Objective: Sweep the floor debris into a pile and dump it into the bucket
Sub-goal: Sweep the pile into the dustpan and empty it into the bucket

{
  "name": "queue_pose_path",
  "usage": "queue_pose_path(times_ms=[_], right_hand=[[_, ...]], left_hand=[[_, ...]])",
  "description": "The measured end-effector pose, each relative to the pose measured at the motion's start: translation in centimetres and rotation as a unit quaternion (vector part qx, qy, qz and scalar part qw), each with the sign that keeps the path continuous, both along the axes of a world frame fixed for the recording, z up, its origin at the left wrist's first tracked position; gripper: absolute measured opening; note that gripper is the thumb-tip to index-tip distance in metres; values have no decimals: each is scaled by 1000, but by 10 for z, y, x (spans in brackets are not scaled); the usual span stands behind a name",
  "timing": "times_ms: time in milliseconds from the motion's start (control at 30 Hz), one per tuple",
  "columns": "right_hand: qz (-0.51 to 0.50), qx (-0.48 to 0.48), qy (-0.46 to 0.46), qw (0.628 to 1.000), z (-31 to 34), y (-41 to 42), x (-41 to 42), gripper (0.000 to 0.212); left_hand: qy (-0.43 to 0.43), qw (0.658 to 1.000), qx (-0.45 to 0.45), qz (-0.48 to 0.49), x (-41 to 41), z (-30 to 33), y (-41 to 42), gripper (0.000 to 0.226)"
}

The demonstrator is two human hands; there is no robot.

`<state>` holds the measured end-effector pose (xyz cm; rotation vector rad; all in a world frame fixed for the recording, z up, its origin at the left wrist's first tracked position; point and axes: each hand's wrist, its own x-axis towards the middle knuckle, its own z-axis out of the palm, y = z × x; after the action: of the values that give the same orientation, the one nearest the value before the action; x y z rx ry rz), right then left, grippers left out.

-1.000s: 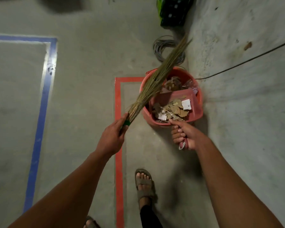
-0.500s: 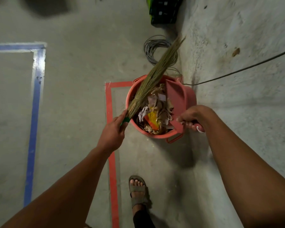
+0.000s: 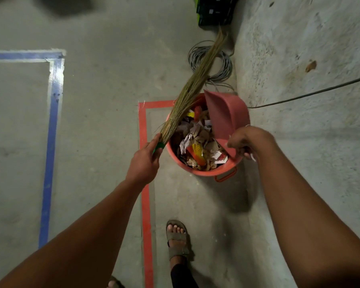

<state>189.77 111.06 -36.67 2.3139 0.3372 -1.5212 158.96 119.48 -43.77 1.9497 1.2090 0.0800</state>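
Observation:
A red bucket stands on the concrete floor, filled with paper and cardboard debris. My right hand grips the handle of a pink dustpan, which is tipped up on edge over the bucket's right side, its pan empty. My left hand grips the green-bound end of a straw broom. The broom's bristles slant up and to the right over the bucket's left rim toward the wall.
A coil of grey cable lies behind the bucket, a dark crate beyond it. A rough wall rises on the right with a black wire across it. Red tape and blue tape mark the floor. My sandalled foot stands near.
The dustpan, held level and loaded over the bucket a second ago, has been tipped up on edge and its debris now lies in the bucket. My right hand rose to the bucket's right side.

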Motion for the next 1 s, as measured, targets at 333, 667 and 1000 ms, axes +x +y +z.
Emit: queue_pose_path(times_ms=[333, 667, 1000], right_hand=[[-16, 17, 30, 999, -63, 16, -52, 25], [84, 17, -12, 996, -21, 2, -2, 17], [162, 12, 24, 986, -59, 15, -52, 18]], left_hand=[[23, 999, -28, 17, -1, -31, -7, 55], [30, 999, -27, 29, 11, -6, -7, 55], [16, 999, -9, 51, 35, -10, 1, 52]])
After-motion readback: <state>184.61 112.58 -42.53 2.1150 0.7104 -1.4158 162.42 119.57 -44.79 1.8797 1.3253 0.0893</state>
